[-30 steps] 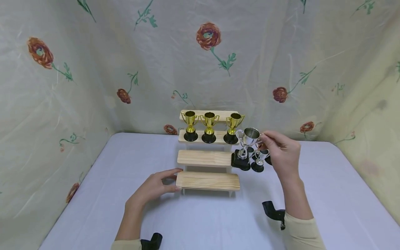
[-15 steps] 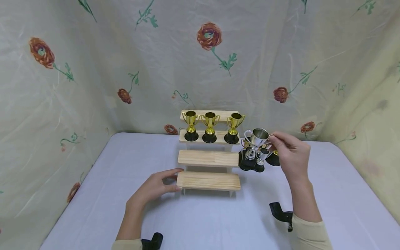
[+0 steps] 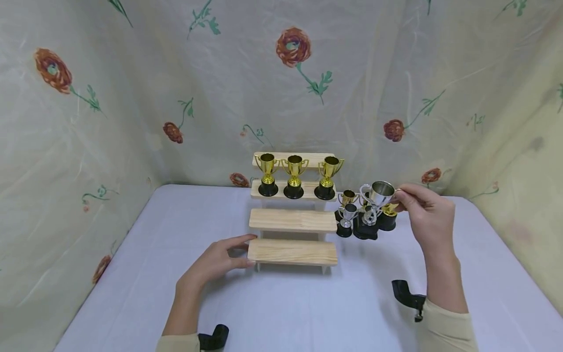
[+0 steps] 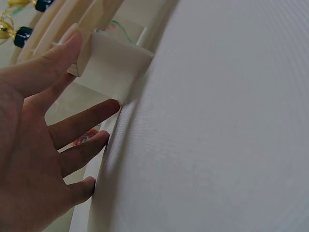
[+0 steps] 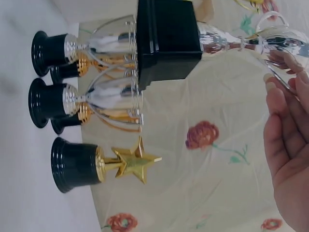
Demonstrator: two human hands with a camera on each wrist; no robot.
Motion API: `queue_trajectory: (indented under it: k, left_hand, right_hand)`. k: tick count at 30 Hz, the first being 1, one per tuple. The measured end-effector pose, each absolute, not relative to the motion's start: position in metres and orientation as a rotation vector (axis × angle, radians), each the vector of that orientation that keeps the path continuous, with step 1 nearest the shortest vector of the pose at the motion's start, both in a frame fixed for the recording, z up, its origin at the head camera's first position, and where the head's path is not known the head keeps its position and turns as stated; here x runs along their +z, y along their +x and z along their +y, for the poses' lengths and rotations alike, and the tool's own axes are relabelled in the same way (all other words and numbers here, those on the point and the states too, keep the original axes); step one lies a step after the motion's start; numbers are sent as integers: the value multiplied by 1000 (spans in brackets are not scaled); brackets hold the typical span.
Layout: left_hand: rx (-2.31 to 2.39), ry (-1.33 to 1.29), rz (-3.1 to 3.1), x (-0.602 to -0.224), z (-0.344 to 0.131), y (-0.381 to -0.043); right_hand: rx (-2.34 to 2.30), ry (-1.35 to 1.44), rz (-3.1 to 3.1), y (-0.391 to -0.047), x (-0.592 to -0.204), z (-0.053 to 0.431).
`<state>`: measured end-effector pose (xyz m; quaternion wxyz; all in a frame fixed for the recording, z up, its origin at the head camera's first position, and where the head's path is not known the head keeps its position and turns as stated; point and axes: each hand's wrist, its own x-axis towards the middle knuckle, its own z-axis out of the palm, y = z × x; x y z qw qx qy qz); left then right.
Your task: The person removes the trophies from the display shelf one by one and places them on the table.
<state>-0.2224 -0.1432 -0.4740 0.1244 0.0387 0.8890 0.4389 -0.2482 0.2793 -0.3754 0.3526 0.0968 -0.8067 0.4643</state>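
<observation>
My right hand (image 3: 428, 215) pinches one handle of a silver trophy cup (image 3: 381, 194) with a black square base, holding it upright to the right of a tiered wooden stand (image 3: 292, 252). In the right wrist view its base (image 5: 169, 41) overlaps the tops of smaller silver trophies (image 5: 113, 94) standing on the table. My left hand (image 3: 215, 261) grips the left end of the stand's lowest step between thumb and forefinger. The other fingers spread out by the tablecloth in the left wrist view. Three gold trophy cups (image 3: 294, 171) line an upper step.
Beside the stand's right side, more gold cups (image 3: 348, 197) are grouped with the small silver ones. A gold star trophy (image 5: 133, 164) stands among them in the right wrist view. Flowered curtains hang behind the white-covered table (image 3: 308, 313).
My right hand has carried the silver trophy cup rightward, away from the stand, uncovering a small silver trophy on the left of the group. My left hand has stayed at the lowest step.
</observation>
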Motion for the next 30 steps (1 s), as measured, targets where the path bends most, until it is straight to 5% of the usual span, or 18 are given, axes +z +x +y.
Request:
queue_trajectory:
  k: [30]
  left_hand:
    - [1281, 82, 2595, -475, -143, -224]
  right_hand:
    - [1158, -1, -2204, -251, -389, 318]
